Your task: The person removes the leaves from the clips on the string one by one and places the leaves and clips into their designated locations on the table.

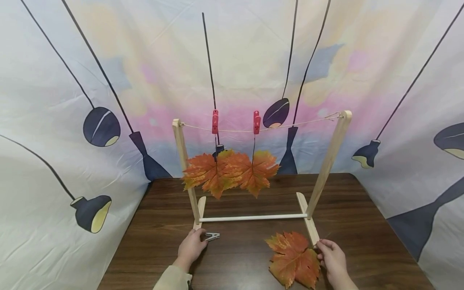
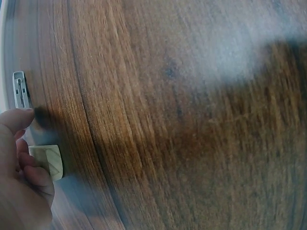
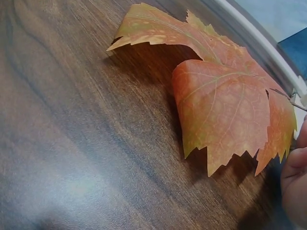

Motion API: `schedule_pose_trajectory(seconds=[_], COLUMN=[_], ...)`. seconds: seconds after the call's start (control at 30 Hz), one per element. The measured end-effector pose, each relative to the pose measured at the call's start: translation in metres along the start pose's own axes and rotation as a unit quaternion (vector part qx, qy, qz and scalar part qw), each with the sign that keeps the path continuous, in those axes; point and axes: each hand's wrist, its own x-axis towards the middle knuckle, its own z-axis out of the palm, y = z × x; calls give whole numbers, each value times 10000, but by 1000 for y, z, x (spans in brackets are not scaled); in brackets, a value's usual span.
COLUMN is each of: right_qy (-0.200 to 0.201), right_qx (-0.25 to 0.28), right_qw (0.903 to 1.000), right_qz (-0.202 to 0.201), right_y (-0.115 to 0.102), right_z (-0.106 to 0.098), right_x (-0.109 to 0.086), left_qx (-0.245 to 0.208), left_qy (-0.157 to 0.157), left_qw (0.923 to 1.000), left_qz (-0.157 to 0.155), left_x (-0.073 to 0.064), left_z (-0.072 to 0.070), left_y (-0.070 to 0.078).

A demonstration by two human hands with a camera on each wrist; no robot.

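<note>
My left hand pinches a grey clothespin at the near end of the stand's left foot. In the left wrist view the clothespin juts out past the thumb, close over the table. On the right, my right hand holds an orange artificial maple leaf by its thin stem. That leaf spreads low over the tabletop, its lobes curving downward in the right wrist view. Two similar leaves, a left one and a right one, hang overlapping from a string.
Red clothespins clip the hanging leaves to the string. Wooden posts hold the string up, and a white rod joins them near the bottom. Behind the brown table hangs a cloth with painted lamps.
</note>
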Motion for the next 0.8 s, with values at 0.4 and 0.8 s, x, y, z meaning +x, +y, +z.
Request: schedule_pose_trajectory(seconds=[0.4, 0.8], right_qy=[-77, -183], right_qx=[-8, 108], right_qw=[10000, 9998], right_qz=[5, 43], right_y=[4, 4], right_z=[0, 0], right_x=[3, 4], left_qx=[9, -38], left_qy=[-46, -62], left_qw=[10000, 9999], left_qz=[-46, -154], left_x=[2, 3], left_z=[0, 2], left_y=[-1, -3])
